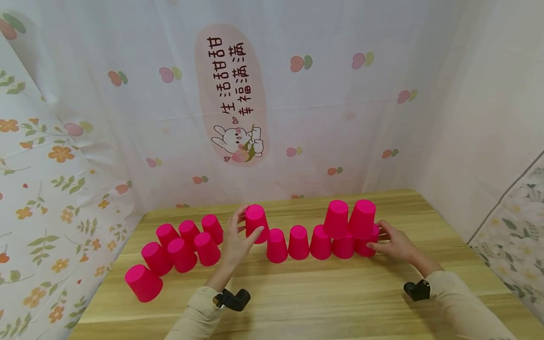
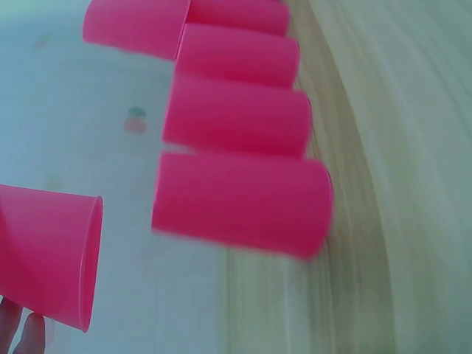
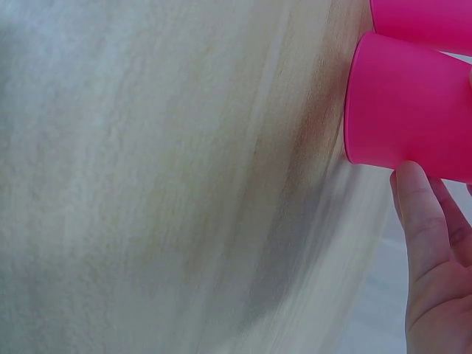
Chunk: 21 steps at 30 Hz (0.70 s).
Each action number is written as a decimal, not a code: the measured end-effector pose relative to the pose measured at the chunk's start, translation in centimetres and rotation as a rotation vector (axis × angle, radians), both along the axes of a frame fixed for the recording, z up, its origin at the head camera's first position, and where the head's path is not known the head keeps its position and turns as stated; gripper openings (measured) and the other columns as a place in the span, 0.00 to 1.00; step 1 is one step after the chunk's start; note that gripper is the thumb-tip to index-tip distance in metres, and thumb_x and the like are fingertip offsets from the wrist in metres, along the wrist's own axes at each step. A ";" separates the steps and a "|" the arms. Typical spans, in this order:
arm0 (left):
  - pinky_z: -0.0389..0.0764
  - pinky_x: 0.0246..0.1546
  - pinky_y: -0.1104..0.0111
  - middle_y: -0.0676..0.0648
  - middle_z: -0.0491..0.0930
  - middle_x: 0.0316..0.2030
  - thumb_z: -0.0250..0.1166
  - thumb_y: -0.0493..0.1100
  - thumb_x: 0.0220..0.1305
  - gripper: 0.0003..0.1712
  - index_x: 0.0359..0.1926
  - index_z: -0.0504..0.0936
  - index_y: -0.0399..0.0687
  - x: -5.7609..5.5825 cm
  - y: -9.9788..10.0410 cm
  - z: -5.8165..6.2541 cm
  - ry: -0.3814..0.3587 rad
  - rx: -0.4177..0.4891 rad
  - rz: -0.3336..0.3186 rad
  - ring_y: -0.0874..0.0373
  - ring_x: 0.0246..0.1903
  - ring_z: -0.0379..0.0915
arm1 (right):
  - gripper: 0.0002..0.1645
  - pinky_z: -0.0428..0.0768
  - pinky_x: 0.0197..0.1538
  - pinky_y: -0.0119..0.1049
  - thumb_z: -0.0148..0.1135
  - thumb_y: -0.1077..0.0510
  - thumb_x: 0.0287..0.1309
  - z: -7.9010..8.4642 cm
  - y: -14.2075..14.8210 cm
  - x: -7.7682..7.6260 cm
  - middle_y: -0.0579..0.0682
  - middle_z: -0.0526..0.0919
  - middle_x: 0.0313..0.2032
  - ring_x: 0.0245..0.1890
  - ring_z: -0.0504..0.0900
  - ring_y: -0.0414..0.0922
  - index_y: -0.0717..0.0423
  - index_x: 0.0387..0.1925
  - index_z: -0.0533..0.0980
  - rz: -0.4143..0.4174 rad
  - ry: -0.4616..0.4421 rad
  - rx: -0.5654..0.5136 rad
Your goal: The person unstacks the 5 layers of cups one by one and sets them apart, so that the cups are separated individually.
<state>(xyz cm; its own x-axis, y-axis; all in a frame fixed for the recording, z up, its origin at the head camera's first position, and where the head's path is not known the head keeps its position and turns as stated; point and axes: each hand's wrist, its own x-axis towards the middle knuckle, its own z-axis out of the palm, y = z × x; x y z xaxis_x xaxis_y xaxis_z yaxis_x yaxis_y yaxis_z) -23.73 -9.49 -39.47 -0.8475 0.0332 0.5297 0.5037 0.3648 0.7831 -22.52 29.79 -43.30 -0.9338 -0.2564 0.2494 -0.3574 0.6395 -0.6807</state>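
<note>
The left grip (image 1: pixel 239 236) is clamped on a pink held cup (image 1: pixel 257 223), base up, thumb on its near side. To the right of this grip a row of five pink cups (image 1: pixel 299 243) runs along the desk (image 1: pixel 306 302), bases up, with an upper pair of cups (image 1: pixel 336 219) standing on its right part.

The right grip (image 1: pixel 395 242) is closed around the end cup (image 1: pixel 367 245) of that row, beneath and right of the upper pair. The head view hides part of its fingers; the right wrist view shows the thumb (image 3: pixel 424 214) on one side of the end cup, the other fingers beyond it, and a neighbouring cup just past it.

Left of the left grip, seven loose cups (image 1: pixel 182 255) stand base up on the desk, a group that only the head view shows. There the held cup seems to meet the row's nearest cup (image 2: pixel 243 205); the left wrist view shows a gap between them and the held cup's rim raised well off the desk. Behind both grips hangs a printed curtain (image 1: pixel 340 118), seen with its rabbit picture (image 1: pixel 238 141) in the head view.
</note>
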 end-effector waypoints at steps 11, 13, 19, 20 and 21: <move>0.75 0.40 0.57 0.38 0.71 0.46 0.69 0.31 0.43 0.33 0.53 0.67 0.33 4.2 -6.0 1.3 0.022 -0.040 0.209 0.49 0.43 0.70 | 0.21 0.78 0.35 0.44 0.65 0.65 0.44 0.5 -0.2 0.2 0.61 0.77 0.35 0.35 0.77 0.59 0.65 0.39 0.65 -0.007 -0.012 0.011; 0.75 0.40 0.63 0.41 0.71 0.47 0.69 0.32 0.43 0.34 0.54 0.68 0.36 3.6 -8.0 -0.6 0.051 -0.039 0.241 0.54 0.43 0.70 | 0.21 0.78 0.34 0.43 0.66 0.65 0.44 0.4 -0.1 0.1 0.61 0.77 0.35 0.35 0.77 0.59 0.65 0.39 0.65 -0.005 -0.014 0.012; 0.71 0.38 0.79 0.50 0.69 0.49 0.71 0.42 0.44 0.40 0.60 0.65 0.54 1.9 -14.1 -7.1 0.070 -0.092 0.355 0.59 0.43 0.67 | 0.23 0.77 0.35 0.32 0.66 0.64 0.44 -2.3 1.5 -1.5 0.59 0.77 0.37 0.36 0.78 0.57 0.63 0.41 0.65 -0.010 -0.001 0.016; 0.71 0.38 0.81 0.51 0.69 0.49 0.71 0.43 0.44 0.40 0.60 0.64 0.57 2.1 -14.8 -7.4 0.049 -0.108 0.386 0.59 0.43 0.67 | 0.23 0.77 0.34 0.31 0.66 0.63 0.44 -2.7 1.8 -1.8 0.58 0.77 0.37 0.36 0.78 0.56 0.63 0.41 0.65 -0.011 -0.003 0.016; 0.69 0.36 0.84 0.53 0.70 0.49 0.71 0.45 0.43 0.41 0.60 0.64 0.60 2.0 -15.6 -8.2 0.054 -0.123 0.413 0.62 0.42 0.67 | 0.23 0.77 0.34 0.31 0.66 0.62 0.45 -3.0 2.0 -2.0 0.58 0.76 0.38 0.37 0.78 0.56 0.62 0.42 0.65 -0.012 -0.007 0.013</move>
